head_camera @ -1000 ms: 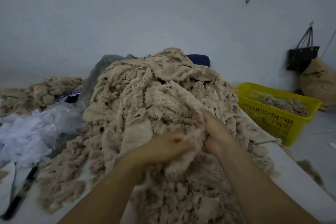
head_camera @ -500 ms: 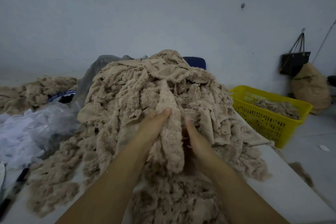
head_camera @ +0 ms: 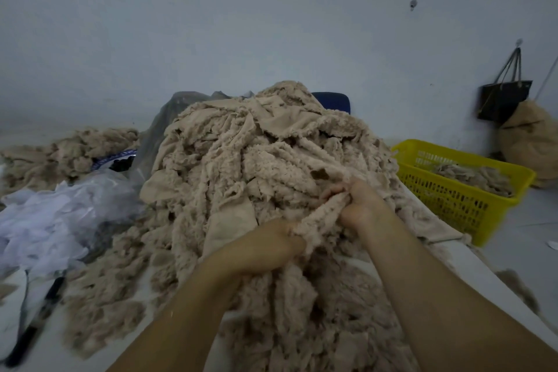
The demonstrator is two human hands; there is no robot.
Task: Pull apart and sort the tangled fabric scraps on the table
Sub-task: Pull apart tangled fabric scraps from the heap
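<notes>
I am gripping one fuzzy beige strip [head_camera: 320, 217] at both ends, left hand [head_camera: 265, 248] fingers curled round it, right hand [head_camera: 359, 205] pinching higher, to tease it free of the scrap heap [head_camera: 256, 160] piled at 12 o'clock on the tabletop [head_camera: 489, 278]. The yellow basket [head_camera: 447, 199] is sitting at 2 o'clock, likely for sorted pieces.

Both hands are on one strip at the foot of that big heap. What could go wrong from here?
The strip that the left hand and right hand grip runs into the heap; a hard pull might topple scraps over the table's right edge, missing the basket. The dark-handled tool near the loose scraps could get buried.
</notes>
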